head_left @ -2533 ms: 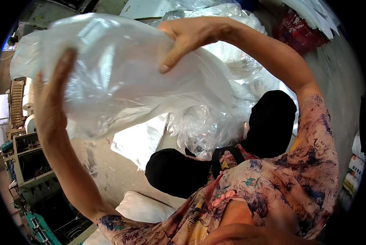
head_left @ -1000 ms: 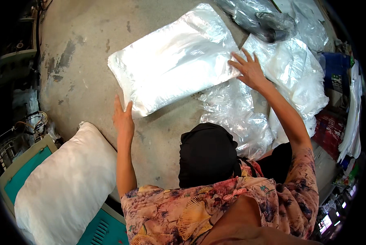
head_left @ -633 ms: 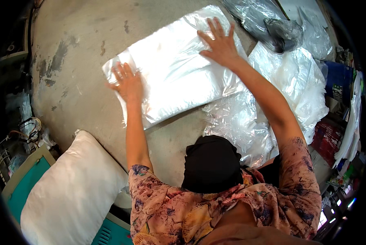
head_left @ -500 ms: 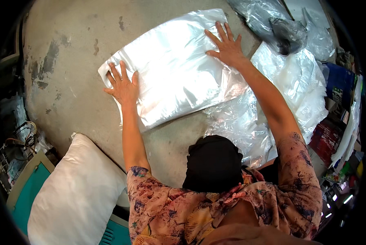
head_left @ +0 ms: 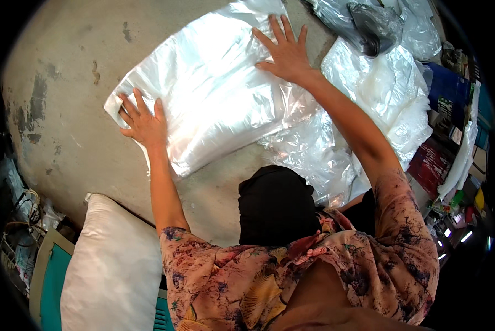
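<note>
A large flat stack of clear plastic sheeting or bags (head_left: 203,88) lies on the concrete floor (head_left: 70,60), shiny and slightly wrinkled. My left hand (head_left: 148,124) rests on its left edge with fingers spread. Near the far right corner, my right hand (head_left: 289,55) presses flat on the same plastic, its fingers apart too. Neither hand grasps anything. Crumpled clear plastic (head_left: 308,151) touches the near right side of the stack.
More loose clear plastic (head_left: 380,88) spreads at the right, with dark plastic bags (head_left: 363,27) beyond it. A white pillow (head_left: 115,265) leans at the lower left by a teal panel (head_left: 51,287). Assorted packages (head_left: 449,99) crowd the right edge. A black knee-like shape (head_left: 278,207) sits between my arms.
The view has shifted, so the plastic stack and both hands appear farther up and left. Both hands stay spread on the stack in nearly the same places.
</note>
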Available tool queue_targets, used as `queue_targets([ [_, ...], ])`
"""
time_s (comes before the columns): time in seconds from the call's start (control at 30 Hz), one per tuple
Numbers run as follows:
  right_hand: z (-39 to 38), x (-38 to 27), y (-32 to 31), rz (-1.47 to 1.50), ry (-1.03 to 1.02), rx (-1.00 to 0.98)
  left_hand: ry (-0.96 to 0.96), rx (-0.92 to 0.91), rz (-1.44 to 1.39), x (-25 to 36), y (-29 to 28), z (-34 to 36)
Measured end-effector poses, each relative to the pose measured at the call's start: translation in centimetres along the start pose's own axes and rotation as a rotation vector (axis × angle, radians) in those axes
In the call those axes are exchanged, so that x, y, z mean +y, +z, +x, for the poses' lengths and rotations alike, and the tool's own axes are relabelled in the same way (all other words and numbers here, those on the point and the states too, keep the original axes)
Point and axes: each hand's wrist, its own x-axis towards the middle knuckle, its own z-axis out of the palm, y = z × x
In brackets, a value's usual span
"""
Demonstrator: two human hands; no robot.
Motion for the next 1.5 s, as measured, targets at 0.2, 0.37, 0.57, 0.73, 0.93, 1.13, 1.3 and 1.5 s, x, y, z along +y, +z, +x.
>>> queue_targets([
  [0.2, -3.2, -10.2, -3.2, 0.158, -0.53, -0.039, 0.031, 0.001, -0.002, 0.2, 0.7, 0.1],
  [0.37, -9.9, -1.2, 1.4, 0.056, -0.538, -0.178, 0.03, -0.03, 0.008, -0.3, 0.8, -0.7],
  [0.57, -14.5, 3.8, 3.6, 0.131, -0.408, -0.242, 0.015, -0.093, 0.034, 0.5, 0.7, 0.0],
  [0.73, -15.5, 2.2, -1.2, 0.191, -0.502, -0.164, -0.009, -0.211, 0.049, -1.5, -0.6, 0.7],
  [0.93, -19.4, -0.7, 0.7, 0.308, -0.521, -0.358, 0.196, -0.424, -0.482, 4.7, -9.2, -7.4],
  [1.13, -17.3, -1.2, 2.7, 0.395, -0.412, -0.28, 0.478, -0.592, -0.488, 5.2, -8.0, -17.1],
  [1.3, -16.9, -1.3, 2.1, 0.433, -0.419, -0.349, 0.507, -0.733, -0.455, 6.1, -9.9, -15.7],
  [1.5, -10.7, -5.7, -3.7, 0.632, -0.466, -0.192, 0.051, -0.232, -0.728, 6.6, -11.1, -8.1],
])
